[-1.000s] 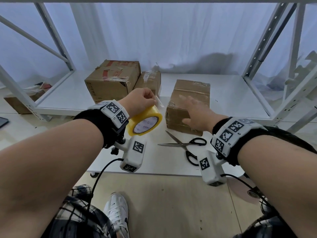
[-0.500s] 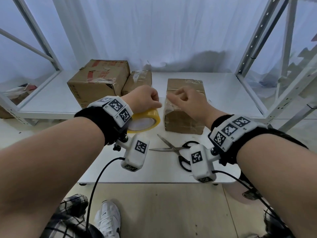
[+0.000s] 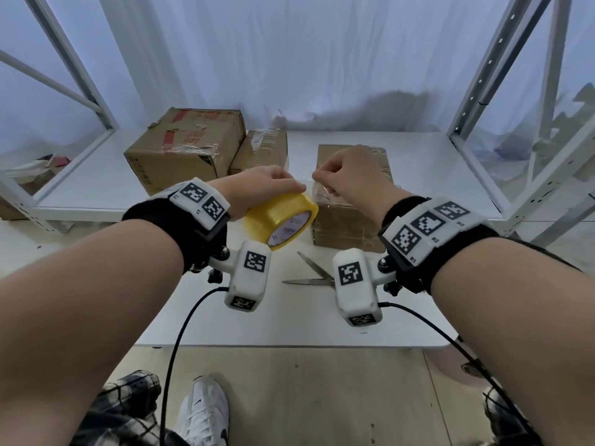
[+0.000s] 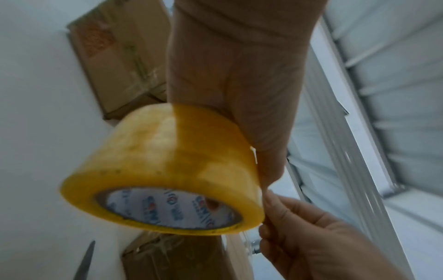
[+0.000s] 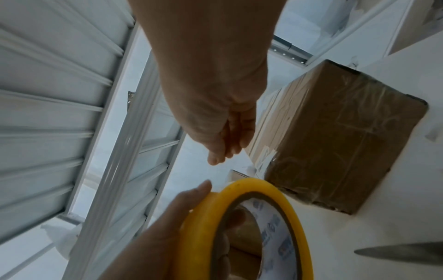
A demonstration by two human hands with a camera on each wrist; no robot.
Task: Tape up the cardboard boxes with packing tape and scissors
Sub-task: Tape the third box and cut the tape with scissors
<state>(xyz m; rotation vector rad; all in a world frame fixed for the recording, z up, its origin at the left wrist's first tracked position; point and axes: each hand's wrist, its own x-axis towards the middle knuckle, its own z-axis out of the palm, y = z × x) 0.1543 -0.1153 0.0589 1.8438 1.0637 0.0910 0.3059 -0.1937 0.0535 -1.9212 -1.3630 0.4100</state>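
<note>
**Head view: right hand has left the box and taken the tape's free end**

Head view shows the right hand (image 3: 346,175) pinching the loose end of the clear tape between thumb and fingertip, just beside the roll. A second ago that hand lay flat on the front box; half a second ago it was lifting toward the roll; now its grip is closed on the tape end. The left hand (image 3: 264,188) still grips the round yellow roll of packing tape (image 3: 280,220), fingers curled over its rim and through the core, holding it in the air in front of the box's near left corner.

Directly behind the roll stands the brown cardboard box with wrinkled clear tape over its front (image 3: 351,217), resting on the white table (image 3: 289,317). The steel scissors (image 3: 314,278) lie with blades apart on the table just in front of that box, untouched. Two more cardboard boxes (image 3: 186,149) sit to its left, further back.

Judging by this, a strip is about to be drawn out; sticking and cutting are not yet done.
</note>
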